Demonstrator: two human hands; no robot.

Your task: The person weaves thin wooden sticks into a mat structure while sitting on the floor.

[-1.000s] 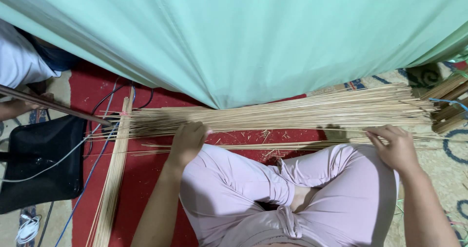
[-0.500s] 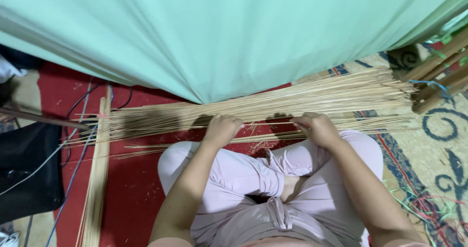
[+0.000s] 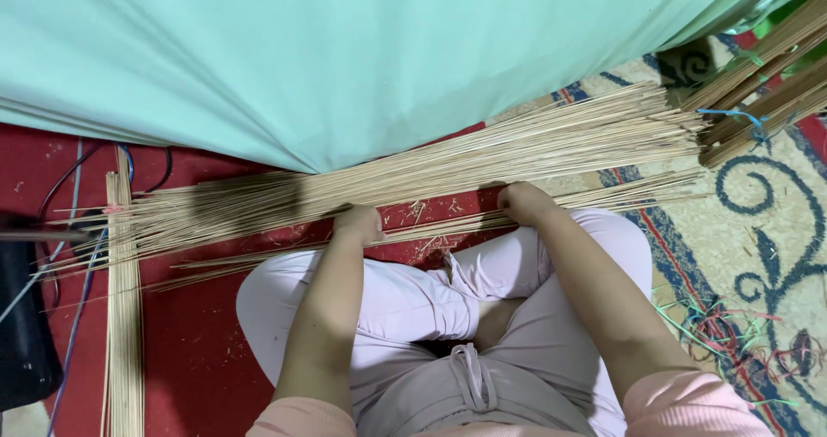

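While the person sits cross-legged on a red floor mat (image 3: pixel 198 359), the left hand (image 3: pixel 357 224) and right hand (image 3: pixel 521 202) both curl around thin bamboo sticks (image 3: pixel 448 168) lying crosswise just ahead of the knees. Beyond the hands hangs mint-green cloth (image 3: pixel 345 49); right of them lies a patterned carpet (image 3: pixel 758 256).

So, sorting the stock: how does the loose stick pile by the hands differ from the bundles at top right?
The loose stick pile is thin, pale, untied and fanned across the floor; the bundles look thicker, darker and tied with cord. Both hands rest on the pile; none touch the bundles. Both lie flat.
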